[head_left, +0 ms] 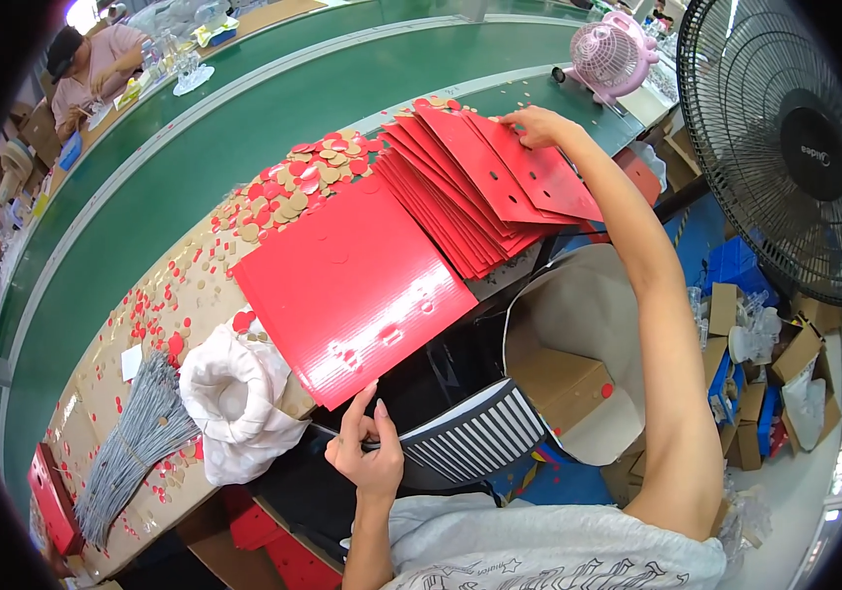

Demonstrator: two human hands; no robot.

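A pile of flat red corrugated sheets [347, 285] lies on the table in front of me, with partly cut round and small shapes along its near edge. To its right, a fanned stack of red sheets [431, 202] leans over, some with dark punched holes. My right hand [536, 128] reaches far out and grips the upper edge of the rearmost red sheet [529, 167]. Near the pile's closest corner is my left hand [370, 447], index finger raised and the other fingers curled round a slim dark thing, mostly hidden.
Red and brown cut-out discs [293, 192] are heaped behind the pile. At left lie a bundle of grey wire ties [136, 433] and a rolled white cloth bag [234, 393]. A black fan [785, 147] stands right, a pink fan [613, 57] farther back. Another person [96, 64] sits across.
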